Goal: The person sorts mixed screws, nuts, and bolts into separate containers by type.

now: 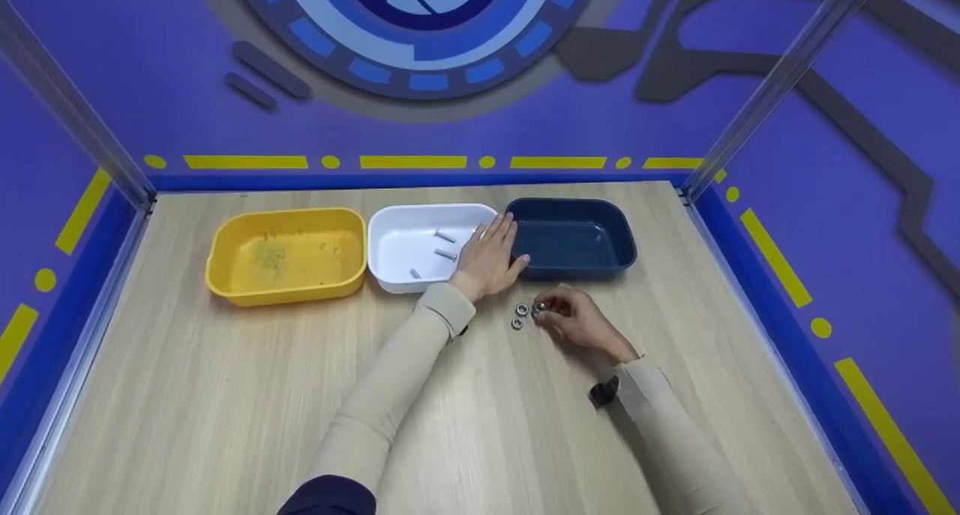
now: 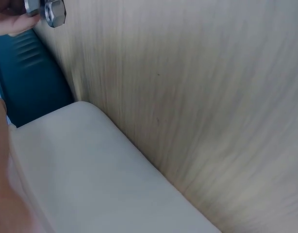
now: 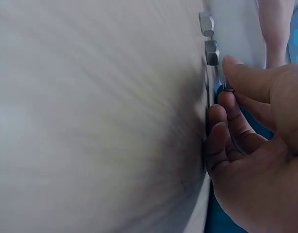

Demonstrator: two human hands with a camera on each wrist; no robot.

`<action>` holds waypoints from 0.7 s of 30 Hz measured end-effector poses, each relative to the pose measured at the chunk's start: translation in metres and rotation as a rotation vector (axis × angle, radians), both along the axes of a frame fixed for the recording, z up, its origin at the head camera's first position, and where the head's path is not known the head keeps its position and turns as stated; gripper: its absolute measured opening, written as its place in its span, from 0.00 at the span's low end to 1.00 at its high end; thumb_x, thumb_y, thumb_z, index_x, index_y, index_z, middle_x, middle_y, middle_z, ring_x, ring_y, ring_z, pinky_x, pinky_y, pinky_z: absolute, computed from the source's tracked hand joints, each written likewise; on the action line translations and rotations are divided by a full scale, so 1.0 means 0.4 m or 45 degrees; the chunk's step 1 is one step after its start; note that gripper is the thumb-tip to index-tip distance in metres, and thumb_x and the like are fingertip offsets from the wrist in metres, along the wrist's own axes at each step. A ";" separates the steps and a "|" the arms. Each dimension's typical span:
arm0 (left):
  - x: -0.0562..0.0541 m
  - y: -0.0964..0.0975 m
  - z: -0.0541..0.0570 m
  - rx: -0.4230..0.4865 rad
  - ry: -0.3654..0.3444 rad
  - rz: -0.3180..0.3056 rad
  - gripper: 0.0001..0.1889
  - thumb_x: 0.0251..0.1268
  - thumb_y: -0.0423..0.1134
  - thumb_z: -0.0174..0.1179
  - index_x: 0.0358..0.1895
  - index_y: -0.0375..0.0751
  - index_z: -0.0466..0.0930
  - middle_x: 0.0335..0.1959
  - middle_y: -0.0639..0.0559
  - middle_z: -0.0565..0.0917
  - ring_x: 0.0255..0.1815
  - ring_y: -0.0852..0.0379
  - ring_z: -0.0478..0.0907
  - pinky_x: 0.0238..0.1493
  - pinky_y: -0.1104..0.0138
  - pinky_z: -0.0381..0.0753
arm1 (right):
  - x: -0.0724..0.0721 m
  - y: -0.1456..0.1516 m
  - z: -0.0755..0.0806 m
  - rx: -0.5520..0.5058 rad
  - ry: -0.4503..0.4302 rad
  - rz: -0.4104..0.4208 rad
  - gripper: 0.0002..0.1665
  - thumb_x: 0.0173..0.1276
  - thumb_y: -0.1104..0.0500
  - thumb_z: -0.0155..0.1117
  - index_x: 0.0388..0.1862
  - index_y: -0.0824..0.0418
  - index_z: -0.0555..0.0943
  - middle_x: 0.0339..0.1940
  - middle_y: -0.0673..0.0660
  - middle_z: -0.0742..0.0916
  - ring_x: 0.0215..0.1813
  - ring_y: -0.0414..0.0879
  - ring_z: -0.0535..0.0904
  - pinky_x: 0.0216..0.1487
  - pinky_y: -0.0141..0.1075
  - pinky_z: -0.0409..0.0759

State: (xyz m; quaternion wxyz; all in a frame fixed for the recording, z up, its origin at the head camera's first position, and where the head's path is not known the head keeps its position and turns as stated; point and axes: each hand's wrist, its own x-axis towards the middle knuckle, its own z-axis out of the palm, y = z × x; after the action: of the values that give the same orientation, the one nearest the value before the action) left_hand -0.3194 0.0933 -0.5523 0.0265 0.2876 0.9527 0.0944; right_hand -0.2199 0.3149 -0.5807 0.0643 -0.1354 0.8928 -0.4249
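My left hand (image 1: 487,256) lies with its fingers extended over the right end of the white bin (image 1: 405,281), its fingertips at the near-left rim of the dark blue bin (image 1: 574,273). Several metal bolts (image 1: 445,254) lie inside the white bin. In front of the blue bin, my right hand (image 1: 576,318) pinches a hex nut (image 1: 538,307) between thumb and fingers, low over the table. Just left of it, two more nuts (image 1: 522,310) sit on the wood. The right wrist view shows thumb and fingertips close together beside the two loose nuts (image 3: 212,52); the pinched nut is mostly hidden there.
A yellow bin (image 1: 285,299) with dark specks on its floor stands left of the white one. The three bins form a row along the back of the wooden table (image 1: 300,395). Printed blue panels (image 1: 420,140) wall the table at back and sides.
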 end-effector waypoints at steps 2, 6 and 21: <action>0.002 -0.001 0.001 0.007 0.009 -0.005 0.41 0.87 0.62 0.34 0.87 0.34 0.47 0.90 0.41 0.47 0.91 0.46 0.43 0.91 0.53 0.44 | -0.001 0.002 0.007 -0.014 0.027 -0.009 0.13 0.71 0.65 0.75 0.53 0.61 0.89 0.46 0.58 0.88 0.44 0.45 0.81 0.45 0.31 0.78; -0.001 -0.003 0.000 0.009 0.002 -0.002 0.42 0.87 0.63 0.34 0.87 0.35 0.47 0.90 0.42 0.47 0.91 0.46 0.42 0.91 0.54 0.43 | -0.005 0.008 0.023 -0.057 0.095 -0.015 0.13 0.71 0.67 0.74 0.53 0.63 0.89 0.46 0.59 0.87 0.45 0.46 0.81 0.47 0.33 0.80; -0.003 0.000 -0.003 0.017 0.007 -0.001 0.42 0.87 0.62 0.35 0.87 0.34 0.47 0.90 0.41 0.47 0.91 0.46 0.43 0.90 0.52 0.46 | -0.041 0.040 0.093 -0.080 0.278 -0.058 0.13 0.70 0.70 0.74 0.53 0.69 0.88 0.45 0.65 0.87 0.39 0.50 0.79 0.39 0.29 0.75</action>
State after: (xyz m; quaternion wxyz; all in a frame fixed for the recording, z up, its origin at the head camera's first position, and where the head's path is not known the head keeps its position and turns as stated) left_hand -0.3207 0.0934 -0.5534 0.0221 0.2884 0.9520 0.1000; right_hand -0.2365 0.3309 -0.5434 -0.0473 -0.1626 0.8836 -0.4366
